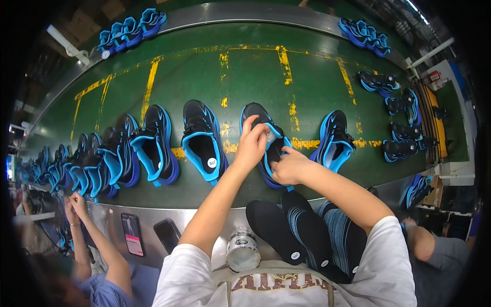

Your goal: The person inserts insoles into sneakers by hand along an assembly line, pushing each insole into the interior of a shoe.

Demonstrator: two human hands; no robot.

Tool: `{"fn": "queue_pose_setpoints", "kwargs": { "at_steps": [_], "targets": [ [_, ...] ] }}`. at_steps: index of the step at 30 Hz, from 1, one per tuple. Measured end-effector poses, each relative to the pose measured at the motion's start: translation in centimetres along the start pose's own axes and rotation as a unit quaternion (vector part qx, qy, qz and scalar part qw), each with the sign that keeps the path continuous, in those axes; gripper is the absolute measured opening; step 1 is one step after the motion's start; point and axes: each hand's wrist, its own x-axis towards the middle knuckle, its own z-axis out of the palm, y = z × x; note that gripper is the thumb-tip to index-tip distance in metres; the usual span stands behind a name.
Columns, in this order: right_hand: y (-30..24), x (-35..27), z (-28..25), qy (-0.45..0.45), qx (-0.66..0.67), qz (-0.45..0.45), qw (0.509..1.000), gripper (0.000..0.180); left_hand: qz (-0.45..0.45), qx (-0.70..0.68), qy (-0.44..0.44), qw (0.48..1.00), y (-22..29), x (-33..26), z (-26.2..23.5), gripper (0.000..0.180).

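A black sneaker with blue trim (251,110) lies on the green belt in front of me, toe pointing away. My left hand (251,142) is closed on its tongue, where a pale tag shows by the fingertips. At the shoe's opening, my right hand (294,166) curls over the right side of the collar, some fingers inside; their tips are partly hidden. To the left stands a matching sneaker (196,113), with a round white sticker on its insole. Another sneaker (335,125) stands to the right, pale material inside it.
Black insoles with blue lines (302,220) lie on the metal ledge (204,215) by my right forearm. Near them are a clear tape roll (243,250) and two phones. More sneakers (123,153) line the belt leftward; others sit far and right. Another person's hands (75,207) are at left.
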Motion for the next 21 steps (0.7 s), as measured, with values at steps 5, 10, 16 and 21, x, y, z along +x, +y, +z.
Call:
{"fn": "queue_pose_setpoints", "kwargs": {
  "at_steps": [5,10,16,21],
  "targets": [
    [-1.2,-0.5,0.7,-0.108,0.105,0.056,0.987,0.061,-0.017,0.069,-0.073,0.995,1.8,0.0,0.9,0.035],
    [-2.4,-2.5,6.2,0.464,0.183,0.043,0.866,0.025,0.023,0.127,-0.055,0.990,1.3,-0.4,1.3,0.048],
    [-5.6,-6.6,12.3,0.538,0.310,0.121,0.774,0.019,0.060,0.043,-0.068,0.995,4.8,-3.2,0.6,0.020],
    [-6.9,-8.2,12.6,0.456,0.246,0.138,0.844,0.046,0.079,0.109,-0.008,0.991,4.9,-3.7,-0.7,0.012]
  ]
}}
